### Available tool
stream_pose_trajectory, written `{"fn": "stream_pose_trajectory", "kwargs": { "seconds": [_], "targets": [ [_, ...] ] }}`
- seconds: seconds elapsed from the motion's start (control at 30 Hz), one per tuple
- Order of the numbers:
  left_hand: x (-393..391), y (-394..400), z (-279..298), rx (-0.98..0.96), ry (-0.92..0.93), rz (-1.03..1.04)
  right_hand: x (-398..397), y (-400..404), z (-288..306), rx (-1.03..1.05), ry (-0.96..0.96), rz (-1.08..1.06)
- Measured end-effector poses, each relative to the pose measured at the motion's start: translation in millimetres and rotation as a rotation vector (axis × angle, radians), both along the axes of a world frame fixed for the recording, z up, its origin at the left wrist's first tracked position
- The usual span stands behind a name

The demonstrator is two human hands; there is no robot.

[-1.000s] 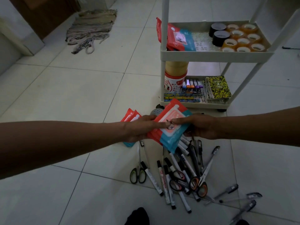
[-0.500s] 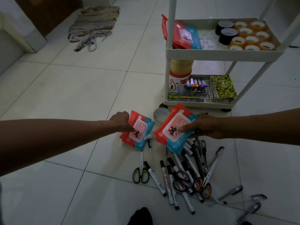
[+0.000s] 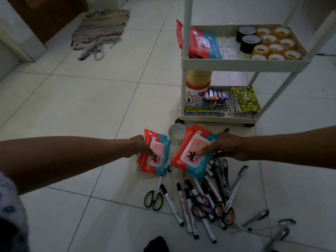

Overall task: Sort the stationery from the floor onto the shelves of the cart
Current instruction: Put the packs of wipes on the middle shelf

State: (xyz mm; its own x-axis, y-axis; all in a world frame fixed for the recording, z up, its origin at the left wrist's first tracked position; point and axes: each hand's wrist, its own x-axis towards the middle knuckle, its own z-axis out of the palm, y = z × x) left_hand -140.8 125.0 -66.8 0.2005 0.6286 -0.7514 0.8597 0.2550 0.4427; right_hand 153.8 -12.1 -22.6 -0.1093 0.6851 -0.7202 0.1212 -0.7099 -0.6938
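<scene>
My left hand [image 3: 141, 146] grips the left edge of a stack of red-and-blue wipe packs [image 3: 157, 157], low over the floor. Another such stack [image 3: 193, 154] is held by my right hand [image 3: 225, 146], thumb on top, just above the pens. Between the stacks lies a clear tape roll [image 3: 176, 134]. Markers [image 3: 189, 206], pens and scissors [image 3: 154, 196] lie heaped on the tiles in front of me. The white cart [image 3: 243, 63] stands behind; its upper shelf holds more wipe packs [image 3: 200, 43] and tape rolls [image 3: 272, 44].
The cart's lower shelf [image 3: 216, 118] carries a round tub [image 3: 197, 90], clips, pencils and yellow-black notebooks [image 3: 244, 99]. A striped rug [image 3: 101, 31] lies far left by a wooden door. Loose pens [image 3: 280, 224] lie at the lower right. A dark foot [image 3: 157, 244] shows at the bottom edge.
My left hand moved off the right-hand stack to the left and took hold of the second stack of wipe packs. The right hand keeps its stack, hardly shifted.
</scene>
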Motion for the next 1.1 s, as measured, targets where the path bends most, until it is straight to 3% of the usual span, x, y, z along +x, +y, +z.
{"fn": "stream_pose_trajectory", "kwargs": {
  "seconds": [0.33, 0.57, 0.87, 1.1],
  "targets": [
    [19.9, -12.5, 13.0, -0.124, -0.29, 0.024, 8.0, -4.9, 0.9, 0.009, 0.069, -0.004],
    [14.7, -15.4, 36.6, -0.205, -0.398, 0.027, 11.8, -7.8, 8.2, 0.043, 0.125, -0.02],
    [68.4, -45.3, 61.2, -0.154, -0.792, 0.238, 13.2, -8.7, 25.5, 0.069, 0.36, -0.157],
    [105.5, -70.0, 71.0, -0.252, -0.824, 0.308, 28.5, -1.0, 55.5, 0.073, 0.397, -0.292]
  ]
}}
